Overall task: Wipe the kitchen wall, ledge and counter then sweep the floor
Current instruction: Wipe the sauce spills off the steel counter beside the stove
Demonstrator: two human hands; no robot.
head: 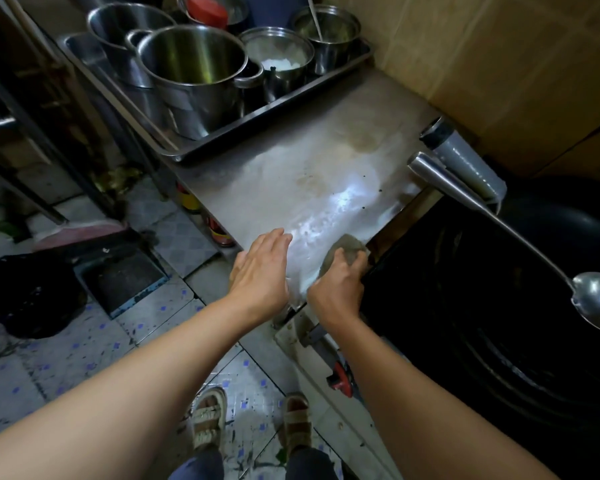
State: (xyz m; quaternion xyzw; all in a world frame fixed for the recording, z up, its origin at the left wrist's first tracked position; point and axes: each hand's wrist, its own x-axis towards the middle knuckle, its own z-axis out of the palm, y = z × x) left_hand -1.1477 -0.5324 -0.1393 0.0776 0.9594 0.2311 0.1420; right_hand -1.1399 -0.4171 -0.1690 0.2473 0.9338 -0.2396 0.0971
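Mid-wipe on the steel surface point(312, 174): wet streaks near the front edge, brown stains and dark specks left toward the tray of pots point(222, 133). Wall and ledge progress impossible to judge; floor point(84, 358) littered, seemingly unswept. Grey cloth point(343, 252) at the surface's front right corner, bunched under the right hand point(338, 289), fingers clenched round it. Left hand point(260, 271) flat, fingers released, just left of the cloth.

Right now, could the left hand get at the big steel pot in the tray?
Probably yes: the left hand lies open on the counter, holding nothing, and bare steel stretches between it and the big steel pot.
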